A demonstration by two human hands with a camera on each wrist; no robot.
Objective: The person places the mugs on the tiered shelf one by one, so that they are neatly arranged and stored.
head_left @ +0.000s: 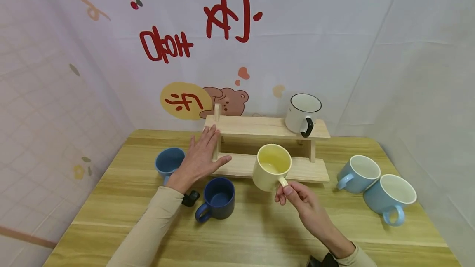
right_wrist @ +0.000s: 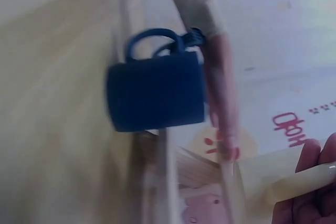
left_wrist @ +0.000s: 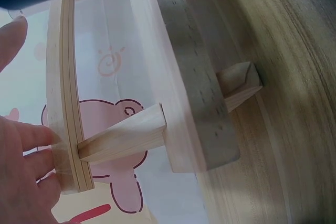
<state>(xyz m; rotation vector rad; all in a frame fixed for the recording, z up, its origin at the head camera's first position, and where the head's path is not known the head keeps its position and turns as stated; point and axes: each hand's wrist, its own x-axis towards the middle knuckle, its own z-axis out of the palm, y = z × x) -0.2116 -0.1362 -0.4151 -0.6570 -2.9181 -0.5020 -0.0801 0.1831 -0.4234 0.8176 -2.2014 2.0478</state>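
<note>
My right hand (head_left: pixel 304 205) pinches the handle of a pale yellow mug (head_left: pixel 264 176), which hangs upright in front of the lower board of a two-tier wooden shelf (head_left: pixel 252 125). In the right wrist view, fingers (right_wrist: pixel 307 156) curl about the yellow handle (right_wrist: pixel 296 184). My left hand (head_left: pixel 200 155) rests on the shelf's left end, fingers extended over the upper board (left_wrist: pixel 65 103). A white mug (head_left: pixel 298 114) with black rim and handle stands on that board's right end. Near my left wrist, a navy mug (head_left: pixel 222 206) stands on the table.
A medium-blue mug (head_left: pixel 162 165) stands left of the shelf, partly behind my left hand. Two light blue mugs (head_left: pixel 355 176) stand close together at the table's right. Behind the shelf hangs a printed white cloth (head_left: pixel 315 52). The wooden table (head_left: pixel 237 246) spreads out in front.
</note>
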